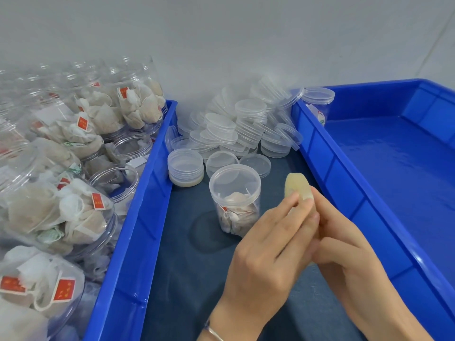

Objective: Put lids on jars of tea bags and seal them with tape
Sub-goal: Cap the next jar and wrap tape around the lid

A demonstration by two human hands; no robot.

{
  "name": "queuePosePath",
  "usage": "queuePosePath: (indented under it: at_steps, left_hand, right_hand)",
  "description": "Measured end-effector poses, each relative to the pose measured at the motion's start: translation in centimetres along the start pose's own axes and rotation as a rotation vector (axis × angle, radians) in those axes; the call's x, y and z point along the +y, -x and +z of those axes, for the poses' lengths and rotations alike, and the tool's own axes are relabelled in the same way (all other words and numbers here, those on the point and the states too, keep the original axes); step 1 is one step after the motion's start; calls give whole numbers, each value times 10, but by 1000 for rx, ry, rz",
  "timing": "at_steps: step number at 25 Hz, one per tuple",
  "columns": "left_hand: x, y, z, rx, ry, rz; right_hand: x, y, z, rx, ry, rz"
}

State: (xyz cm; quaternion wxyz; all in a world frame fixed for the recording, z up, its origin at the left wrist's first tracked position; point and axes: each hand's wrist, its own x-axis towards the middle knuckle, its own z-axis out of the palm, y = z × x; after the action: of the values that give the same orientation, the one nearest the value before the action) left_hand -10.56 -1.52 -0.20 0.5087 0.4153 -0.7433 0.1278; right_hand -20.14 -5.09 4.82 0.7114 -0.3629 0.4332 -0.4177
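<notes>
Gripping tape roll point(298, 187); tags unreadable

Both hands point(295, 232) grip tape roll point(299, 187) nr lidded jar point(235, 200).

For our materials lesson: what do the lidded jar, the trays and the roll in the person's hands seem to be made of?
Lidded jar: clear glossy plastic; tea bags show through its wall.
Right blue tray and left blue tray: opaque moulded plastic with ribbed, shiny walls.
Tape roll: probably yellowish translucent tape; both hands cover most of it.

Lidded jar point(235, 200) upright beside tape roll point(299, 188)
</notes>
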Motion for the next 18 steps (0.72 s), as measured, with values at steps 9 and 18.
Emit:
queuePosePath:
  at_steps: [9, 18]
  left_hand:
    - [-3, -4, -3, 92, 52, -146]
    - [-3, -8, -4, 106, 207, -304]
  right_hand:
    - [8, -6, 0, 43, 79, -48]
    - [0, -14, 13, 130, -49, 99]
